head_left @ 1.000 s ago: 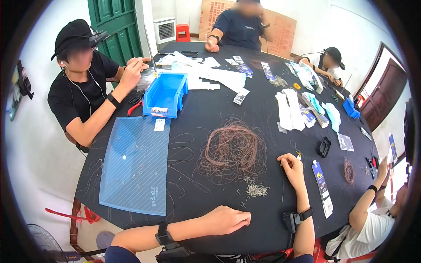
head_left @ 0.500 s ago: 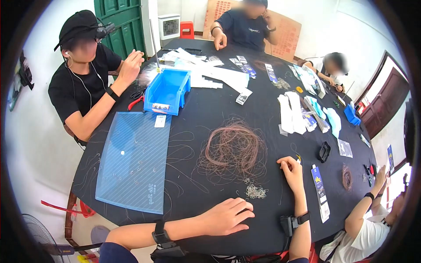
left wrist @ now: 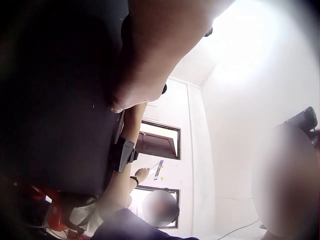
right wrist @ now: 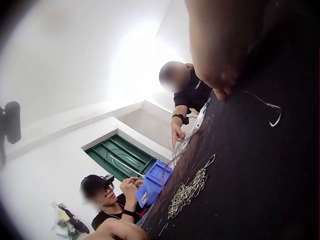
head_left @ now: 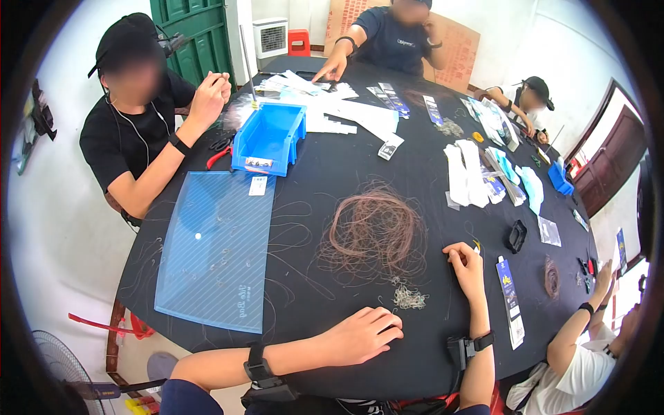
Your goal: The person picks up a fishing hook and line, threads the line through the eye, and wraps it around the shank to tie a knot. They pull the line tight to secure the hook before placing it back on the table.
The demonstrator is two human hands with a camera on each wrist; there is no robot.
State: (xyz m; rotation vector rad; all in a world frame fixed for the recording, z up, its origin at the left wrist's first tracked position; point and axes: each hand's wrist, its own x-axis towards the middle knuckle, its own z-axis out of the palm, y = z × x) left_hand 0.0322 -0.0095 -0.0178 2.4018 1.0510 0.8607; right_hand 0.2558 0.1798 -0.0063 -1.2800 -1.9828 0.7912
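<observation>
My left hand (head_left: 366, 335) rests on the black table, palm down with fingers loosely spread, just below a small pile of fish hooks (head_left: 411, 298). To the right of that pile, my right hand (head_left: 467, 268) lies with its fingers loosely bent. In the right wrist view a single hook (right wrist: 274, 117) with a thin line lies near the right fingertips; I cannot tell whether they hold the line. Beyond the hands spreads a tangled coil of brown fishing line (head_left: 377, 232). The left wrist view shows the left hand (left wrist: 145, 85) dark and blurred from below.
At left lies a blue striped file bag (head_left: 214, 256) with hooks and lines on it, and behind it a blue bin (head_left: 271, 138). A blue and white card (head_left: 510, 301) and a black tray (head_left: 516, 236) are at right. White paper strips (head_left: 360, 114) lie farther back. Several people sit around.
My left hand's fingers have uncurled and spread, and it has shifted slightly up. My right hand keeps its pose. The person across has reached down toward the papers.
</observation>
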